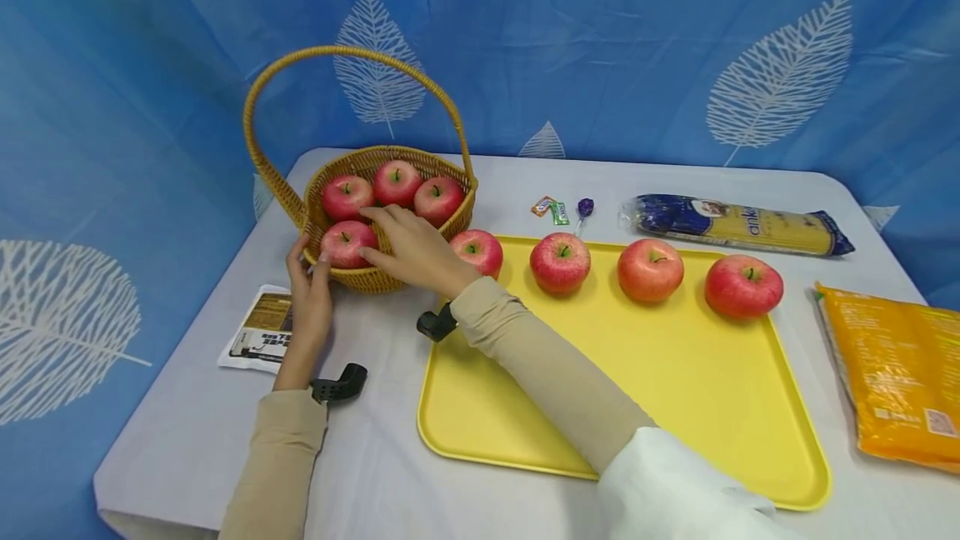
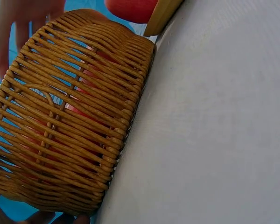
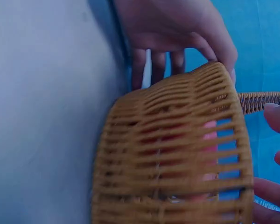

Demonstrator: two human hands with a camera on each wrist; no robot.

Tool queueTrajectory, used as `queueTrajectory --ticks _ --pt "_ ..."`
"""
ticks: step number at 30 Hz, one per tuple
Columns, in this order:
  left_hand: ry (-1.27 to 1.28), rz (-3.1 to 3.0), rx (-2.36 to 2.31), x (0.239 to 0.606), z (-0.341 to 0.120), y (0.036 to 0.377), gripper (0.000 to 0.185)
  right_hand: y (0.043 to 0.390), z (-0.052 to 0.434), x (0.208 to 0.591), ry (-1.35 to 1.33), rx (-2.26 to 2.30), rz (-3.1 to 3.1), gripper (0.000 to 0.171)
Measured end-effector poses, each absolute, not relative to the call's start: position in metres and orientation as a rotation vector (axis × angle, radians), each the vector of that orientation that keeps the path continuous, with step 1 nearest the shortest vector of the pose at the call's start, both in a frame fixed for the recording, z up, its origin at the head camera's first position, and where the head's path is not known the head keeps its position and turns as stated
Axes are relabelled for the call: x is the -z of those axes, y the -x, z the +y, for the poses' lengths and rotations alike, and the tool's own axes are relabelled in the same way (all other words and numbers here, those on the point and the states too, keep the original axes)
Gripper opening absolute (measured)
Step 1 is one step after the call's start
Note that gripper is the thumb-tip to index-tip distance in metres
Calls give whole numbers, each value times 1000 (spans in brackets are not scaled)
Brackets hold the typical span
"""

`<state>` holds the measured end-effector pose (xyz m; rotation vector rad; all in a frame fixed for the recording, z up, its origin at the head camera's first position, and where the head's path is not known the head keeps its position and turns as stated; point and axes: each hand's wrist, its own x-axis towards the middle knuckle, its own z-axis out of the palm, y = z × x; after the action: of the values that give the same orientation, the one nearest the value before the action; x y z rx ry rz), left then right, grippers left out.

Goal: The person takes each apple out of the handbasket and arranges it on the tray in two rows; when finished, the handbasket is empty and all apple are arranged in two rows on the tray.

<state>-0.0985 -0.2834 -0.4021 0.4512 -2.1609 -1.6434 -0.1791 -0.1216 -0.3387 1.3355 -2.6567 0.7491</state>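
Observation:
A wicker basket (image 1: pixel 375 277) with a tall handle stands on the white table left of the yellow tray (image 1: pixel 675 382) and holds several red apples. My left hand (image 1: pixel 311 269) cups the basket's left wall, thumb on one side and fingers on the other; the right wrist view shows this left hand (image 3: pixel 177 32) wrapped round the weave. My right hand (image 1: pixel 365 233) reaches over the front rim, and its fingers and thumb close round the front apple (image 1: pixel 343 244). Several more apples sit in a row along the tray's far edge, the nearest (image 1: pixel 477 251) just right of the basket.
A printed leaflet (image 1: pixel 262 330) lies on the table left of my left wrist. Behind the tray are small sweets (image 1: pixel 551 208), a lollipop (image 1: pixel 584 208) and a spaghetti packet (image 1: pixel 738 225). An orange bag (image 1: pixel 896 373) lies at the right edge. Blue curtains surround the table.

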Motion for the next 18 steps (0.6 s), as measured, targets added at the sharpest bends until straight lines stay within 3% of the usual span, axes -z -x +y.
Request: queueTrajectory --ticks 18 --pt "-435 -2143 1635 403 -282 99 54 197 -160 342 -1368 -830 -2964 85"
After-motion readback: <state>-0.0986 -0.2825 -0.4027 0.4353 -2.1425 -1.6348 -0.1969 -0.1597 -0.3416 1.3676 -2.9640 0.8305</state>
